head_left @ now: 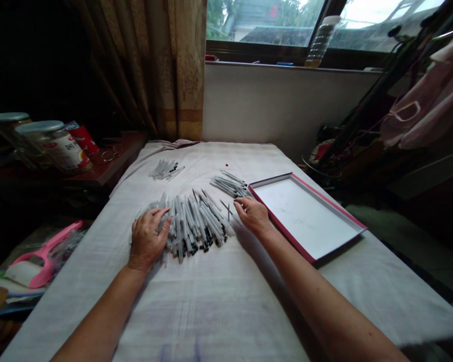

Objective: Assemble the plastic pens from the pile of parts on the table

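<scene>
A large pile of clear pens with black parts [189, 221] lies in the middle of the table. My left hand [149, 236] rests on the pile's left side, thumb apart from the stretched fingers. Right of the pile, my right hand [252, 213] hovers with thumb and fingertips pinched together; anything between them is too small to make out. Just left of these fingertips, thin dark sticks [227, 208] lie crossed on the cloth. Behind my right hand is a smaller bundle of pens [230, 185]. Another small group [164, 170] lies at the back left.
A shallow white box lid with red edges [313, 216] sits at the right on the pale tablecloth [196, 311]. A tiny red piece [227, 165] lies at the back. Glass jars [56, 146] stand on a side table at left, above pink-handled scissors-like item [45, 256].
</scene>
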Demonstrator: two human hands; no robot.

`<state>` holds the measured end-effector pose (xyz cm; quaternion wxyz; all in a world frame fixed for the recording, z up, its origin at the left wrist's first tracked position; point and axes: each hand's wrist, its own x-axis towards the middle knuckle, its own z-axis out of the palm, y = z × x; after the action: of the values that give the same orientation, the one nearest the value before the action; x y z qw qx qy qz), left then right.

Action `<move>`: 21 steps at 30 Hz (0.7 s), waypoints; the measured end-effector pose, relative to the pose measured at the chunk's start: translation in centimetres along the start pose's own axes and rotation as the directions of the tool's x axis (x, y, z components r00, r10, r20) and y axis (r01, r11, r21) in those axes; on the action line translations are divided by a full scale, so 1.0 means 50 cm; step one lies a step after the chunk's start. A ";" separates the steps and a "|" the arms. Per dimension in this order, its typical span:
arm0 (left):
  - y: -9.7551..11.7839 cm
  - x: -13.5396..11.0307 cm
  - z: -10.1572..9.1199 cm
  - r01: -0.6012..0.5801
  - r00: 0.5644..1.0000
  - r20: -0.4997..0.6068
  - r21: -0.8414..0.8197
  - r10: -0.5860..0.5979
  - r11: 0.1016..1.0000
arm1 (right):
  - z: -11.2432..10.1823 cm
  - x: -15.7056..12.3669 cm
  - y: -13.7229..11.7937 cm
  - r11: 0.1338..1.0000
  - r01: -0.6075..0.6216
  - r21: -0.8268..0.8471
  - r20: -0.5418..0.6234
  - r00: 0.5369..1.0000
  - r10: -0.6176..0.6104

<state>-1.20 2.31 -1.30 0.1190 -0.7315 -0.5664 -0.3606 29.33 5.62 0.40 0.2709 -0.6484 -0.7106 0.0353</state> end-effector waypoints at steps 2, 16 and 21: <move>-0.003 -0.005 -0.001 0.006 0.999 -0.035 -0.038 -0.008 0.999 | -0.008 0.038 0.013 0.985 -0.047 -0.163 0.058 0.997 0.057; -0.007 -0.015 -0.012 -0.065 0.995 -0.086 -0.070 0.059 0.995 | 0.023 0.143 0.002 0.936 -0.151 -0.319 0.122 0.973 0.198; 0.002 -0.017 -0.019 -0.137 0.987 -0.098 -0.063 0.130 0.989 | -0.005 0.107 0.011 0.951 -0.237 -0.197 0.024 0.969 0.247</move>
<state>-1.56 1.11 -1.16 0.1436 -0.7538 -0.4970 -0.4051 29.88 10.66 2.17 0.1830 -0.7528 -0.6322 0.0150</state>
